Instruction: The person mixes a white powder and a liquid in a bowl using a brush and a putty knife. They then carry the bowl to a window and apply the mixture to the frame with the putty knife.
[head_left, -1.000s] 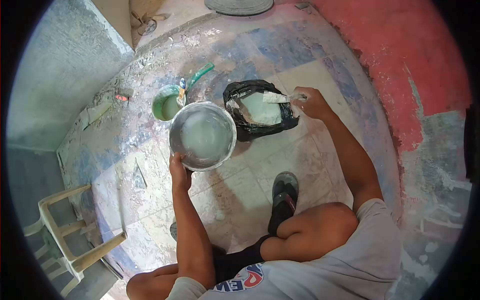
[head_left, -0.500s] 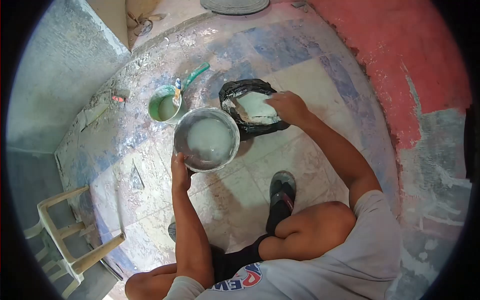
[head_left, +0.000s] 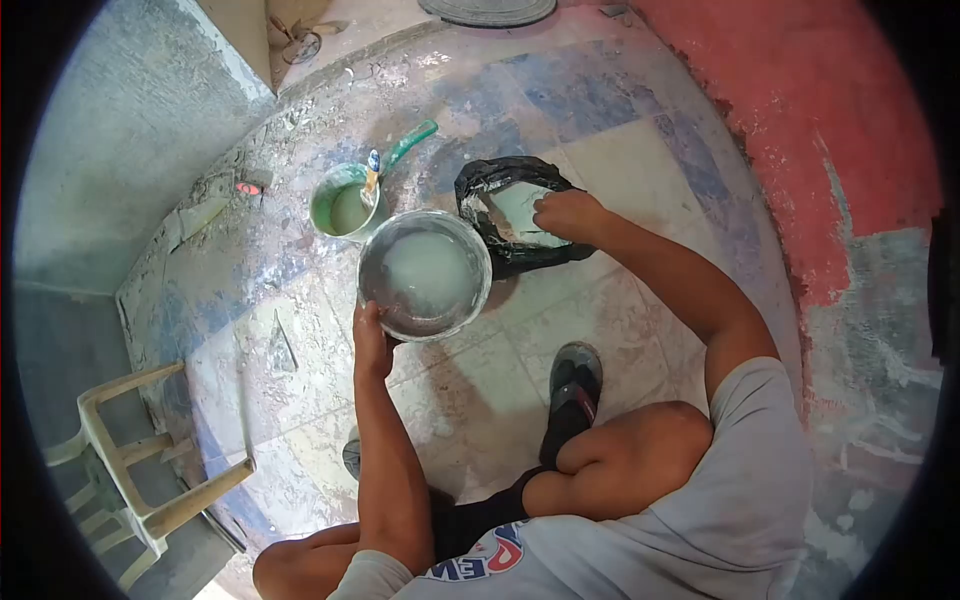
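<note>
My left hand (head_left: 373, 340) grips the near left edge of a round metal bowl (head_left: 470, 308), thumb over the rim. White powder (head_left: 428, 270) lies in the bowl. To the right is a black plastic bag (head_left: 510, 262), its mouth rolled open around more white material (head_left: 518, 205). My right hand (head_left: 568, 216) is closed over the bag's right side; whatever it holds is hidden by the fingers. Touching or just behind the bowl stands a green-lined dipper (head_left: 325, 205) with a green handle (head_left: 408, 142) and cloudy liquid. A paintbrush (head_left: 371, 178) leans inside it.
A pointed trowel blade (head_left: 281, 345) lies on the stained tile floor (head_left: 470, 370). An overturned plastic chair (head_left: 150, 460) is at lower left. A red object (head_left: 248, 188) lies near the left wall (head_left: 150, 150). A red-and-grey wall (head_left: 800, 130) bounds the right side.
The whole view has shifted slightly, moving things a little to the right. My right hand has turned and curled tighter over the bag. My left hand keeps its hold on the bowl.
</note>
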